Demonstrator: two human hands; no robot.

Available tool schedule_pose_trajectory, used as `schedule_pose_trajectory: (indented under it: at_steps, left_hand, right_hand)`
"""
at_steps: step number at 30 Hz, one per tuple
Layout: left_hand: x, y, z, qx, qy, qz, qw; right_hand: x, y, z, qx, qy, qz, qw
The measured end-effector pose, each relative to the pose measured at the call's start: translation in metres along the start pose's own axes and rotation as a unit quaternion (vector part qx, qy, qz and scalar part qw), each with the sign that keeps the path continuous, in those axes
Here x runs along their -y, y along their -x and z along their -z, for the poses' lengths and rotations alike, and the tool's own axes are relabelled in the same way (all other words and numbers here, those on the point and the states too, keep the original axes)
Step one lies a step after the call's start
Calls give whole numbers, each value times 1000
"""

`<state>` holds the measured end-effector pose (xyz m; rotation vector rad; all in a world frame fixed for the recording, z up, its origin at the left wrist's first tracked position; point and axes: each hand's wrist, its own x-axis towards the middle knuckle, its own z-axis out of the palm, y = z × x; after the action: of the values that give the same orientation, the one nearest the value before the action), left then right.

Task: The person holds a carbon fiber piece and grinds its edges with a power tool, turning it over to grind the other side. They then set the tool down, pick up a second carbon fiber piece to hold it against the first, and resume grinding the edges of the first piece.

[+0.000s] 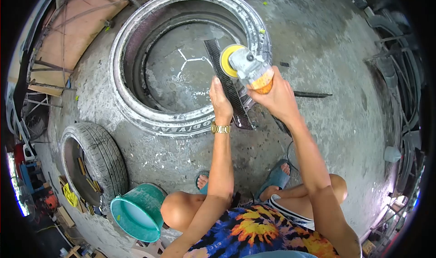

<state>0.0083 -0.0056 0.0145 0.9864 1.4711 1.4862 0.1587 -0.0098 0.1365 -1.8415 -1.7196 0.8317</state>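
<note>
My left hand [221,102], with a gold watch [221,129] at the wrist, grips the edge of a long, glossy carbon-fibre trim piece [230,93]. The piece slants across the right side of a large tyre [131,104] lying flat on the floor. Closed around the orange-and-grey body of a small power sander [247,65] is my right hand [279,96]. The sander's round yellow pad [229,60] is right at the upper part of the trim piece, overlapping its right edge in this view.
A second tyre [106,155] stands on the left beside a green bucket [159,199] of cloudy liquid. On the concrete floor [318,135] at right lies a thin dark strip [313,95]. Dark curved parts [386,69] line the right side; a tan panel [68,30] leans at upper left.
</note>
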Motion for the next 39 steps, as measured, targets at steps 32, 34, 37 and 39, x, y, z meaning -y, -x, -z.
schedule_pose_trajectory:
  at_steps: [32,34,37,39]
  left_hand:
    - [25,-2,-6,-30,35,-33,998]
    - [22,0,-9,-72,-8,-36,997]
    - [17,-3,1,27,44,14,999]
    - [19,-3,-1,4,29,-6,1000]
  right_hand:
    - [2,-4,2,1,0,41,999]
    - [8,-14,5,-2,-2,28,1000]
    - [6,-25,5,-14,-11,49,999]
    - [4,-24,5,-13,-12,61,998]
